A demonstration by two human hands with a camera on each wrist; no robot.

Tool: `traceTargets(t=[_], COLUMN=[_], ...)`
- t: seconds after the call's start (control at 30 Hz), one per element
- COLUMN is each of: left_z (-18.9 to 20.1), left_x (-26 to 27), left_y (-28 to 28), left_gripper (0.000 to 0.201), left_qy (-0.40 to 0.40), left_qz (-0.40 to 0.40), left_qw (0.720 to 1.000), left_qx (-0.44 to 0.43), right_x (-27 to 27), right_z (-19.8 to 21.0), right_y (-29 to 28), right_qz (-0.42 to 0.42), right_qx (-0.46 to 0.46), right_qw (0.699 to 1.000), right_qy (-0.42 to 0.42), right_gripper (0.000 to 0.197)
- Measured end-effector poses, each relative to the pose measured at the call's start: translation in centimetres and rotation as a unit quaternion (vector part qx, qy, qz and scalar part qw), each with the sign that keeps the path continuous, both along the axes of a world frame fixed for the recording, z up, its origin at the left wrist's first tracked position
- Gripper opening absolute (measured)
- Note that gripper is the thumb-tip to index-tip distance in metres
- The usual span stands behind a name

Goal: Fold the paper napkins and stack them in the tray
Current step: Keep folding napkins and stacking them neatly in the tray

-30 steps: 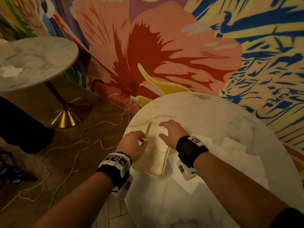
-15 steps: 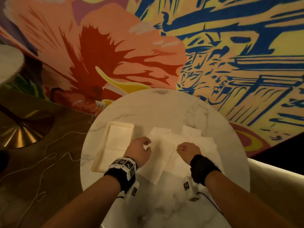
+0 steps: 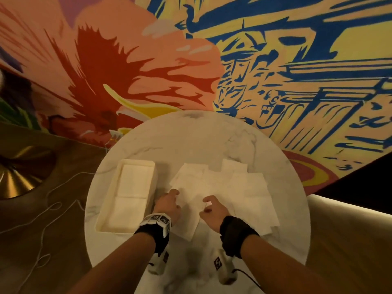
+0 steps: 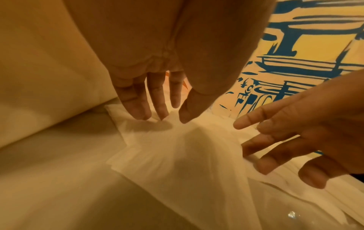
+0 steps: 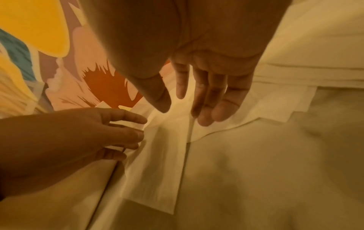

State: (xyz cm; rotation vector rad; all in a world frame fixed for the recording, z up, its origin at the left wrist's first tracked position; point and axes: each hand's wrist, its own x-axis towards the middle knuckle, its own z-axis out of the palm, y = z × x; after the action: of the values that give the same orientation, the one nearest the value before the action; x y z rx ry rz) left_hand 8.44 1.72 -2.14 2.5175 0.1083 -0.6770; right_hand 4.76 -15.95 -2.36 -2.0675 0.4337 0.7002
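Napkins (image 3: 222, 192), unfolded and overlapping, lie in a loose pile on the round marble table (image 3: 191, 141), from its centre out toward 3 o'clock. I see the tray (image 3: 101, 224) just beside the pile at 9 o'clock, its long side running toward 12 o'clock, with two folded napkins (image 3: 129, 196) lying flat inside, one behind the other. My left hand (image 3: 168, 205) is at the 9 o'clock edge of the pile; in the left wrist view its fingers (image 4: 138, 105) are spread and nearly straight, the tips touching the top napkin (image 4: 177, 147), which humps up slightly below them, with nothing gripped. My right hand (image 3: 212, 211) is at 6 o'clock of the pile, close to the left hand but apart from it; in the right wrist view its fingers (image 5: 212, 99) point down, loosely extended, the tips at the napkin surface. I cannot tell whether they press on it or hover just above. A painted mural (image 3: 275, 60) fills the wall at 12 o'clock. A white cord (image 3: 51, 209) trails over the floor at 9 o'clock.
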Motion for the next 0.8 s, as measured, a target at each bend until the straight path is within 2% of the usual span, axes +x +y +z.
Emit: traceTargets(t=[0.1, 0.27, 0.4, 0.5, 0.67, 0.8], left_z=[0.2, 1.3, 3.6, 5.3, 8.1, 10.3], left_x=[-0.1, -0.3, 0.3, 0.7, 0.9, 0.3], left_y=[-0.1, -0.1, -0.1, -0.3, -0.7, -1.6], left_gripper=[0.046, 0.032, 0.023, 0.017, 0.018, 0.022], left_qy=[-0.009, -0.058, -0.118, -0.164, -0.192, -0.167], left_qz=[0.02, 0.037, 0.028, 0.017, -0.002, 0.007], left_qw=[0.999, 0.996, 0.991, 0.985, 0.981, 0.983], left_qx=[-0.03, -0.061, -0.057, -0.052, -0.019, -0.07], right_x=[0.5, 1.6, 2.8, 3.4, 3.8, 3.8], right_z=[0.0, 1.0, 3.1, 5.1, 8.3, 10.4], right_y=[0.0, -0.5, -1.3, -1.9, -3.1, -3.6], right_qz=[-0.015, -0.031, -0.029, -0.042, 0.018, 0.064], right_qx=[0.016, 0.022, 0.01, 0.012, -0.067, -0.089], right_qw=[1.0, 0.997, 0.99, 0.983, 0.962, 0.951], right_qy=[-0.011, -0.069, -0.138, -0.18, -0.263, -0.288], right_gripper=[0.036, 0.018, 0.021, 0.015, 0.007, 0.013])
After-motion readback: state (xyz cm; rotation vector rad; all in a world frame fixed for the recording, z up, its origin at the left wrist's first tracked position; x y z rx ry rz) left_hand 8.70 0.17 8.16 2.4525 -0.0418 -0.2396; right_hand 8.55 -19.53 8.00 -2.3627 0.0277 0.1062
